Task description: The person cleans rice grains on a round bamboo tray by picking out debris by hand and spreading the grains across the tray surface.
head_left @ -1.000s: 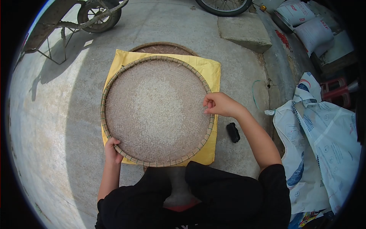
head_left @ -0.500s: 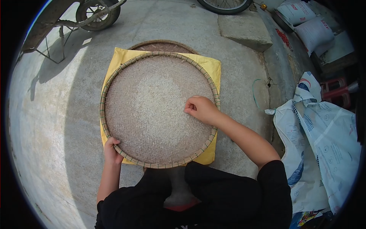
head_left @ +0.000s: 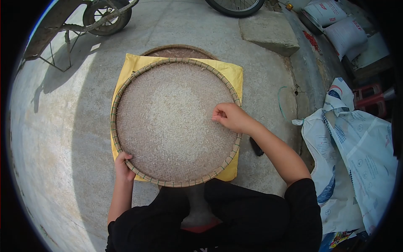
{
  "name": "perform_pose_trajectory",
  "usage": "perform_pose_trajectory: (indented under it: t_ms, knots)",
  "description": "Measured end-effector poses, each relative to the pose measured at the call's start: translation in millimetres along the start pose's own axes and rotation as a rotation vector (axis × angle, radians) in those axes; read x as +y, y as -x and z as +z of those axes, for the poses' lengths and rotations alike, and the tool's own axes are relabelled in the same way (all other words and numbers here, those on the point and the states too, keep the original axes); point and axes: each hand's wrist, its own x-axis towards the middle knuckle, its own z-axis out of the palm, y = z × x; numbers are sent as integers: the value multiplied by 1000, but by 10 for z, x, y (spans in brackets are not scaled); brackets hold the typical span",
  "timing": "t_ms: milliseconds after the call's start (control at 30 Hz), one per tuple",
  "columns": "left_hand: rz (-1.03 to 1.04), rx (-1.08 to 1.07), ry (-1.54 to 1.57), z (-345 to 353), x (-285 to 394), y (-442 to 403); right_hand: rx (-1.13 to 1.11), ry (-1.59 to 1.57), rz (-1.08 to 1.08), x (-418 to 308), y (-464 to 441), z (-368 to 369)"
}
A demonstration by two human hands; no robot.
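A round woven winnowing tray (head_left: 184,183) with a bound rim lies in front of me at lap height. White rice grains (head_left: 172,122) are spread across it, thickest in the middle. My left hand (head_left: 124,166) grips the rim at the lower left, thumb on top and fingers hidden beneath. Over the right side of the tray, my right hand (head_left: 230,117) is closed in a pinch; whatever is between its fingertips is too small to make out. Beneath the tray is a yellow sack (head_left: 236,75), and a second woven tray (head_left: 180,48) shows past its far edge.
A wheelbarrow (head_left: 46,35) stands at the upper left, a tyred wheel (head_left: 237,7) at the top. Concrete blocks (head_left: 270,33) and stacked filled sacks (head_left: 346,35) are at the upper right. White printed sacks (head_left: 361,155) lie to my right. A dark object (head_left: 256,147) shows beside my right forearm.
My right hand has moved a little right, towards the rim, still pinched. The wheel at the top has shifted left. The dark object beside my forearm has come into view. My left hand stays put.
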Motion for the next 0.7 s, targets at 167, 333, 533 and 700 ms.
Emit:
perform_pose_trajectory:
  t_ms: [167,333,533,700]
  knots:
    - [14,2,6,-24,-18,5,-452,48,184,173,235,-645]
    - [38,39,36,45,16,42,-217,31,194,169,225,-489]
    - [32,18,17,39,47,32,61,87,-11,-145,-91,-96]
    - [18,5,-3,83,66,57,61,135,-66,-102,-237,76]
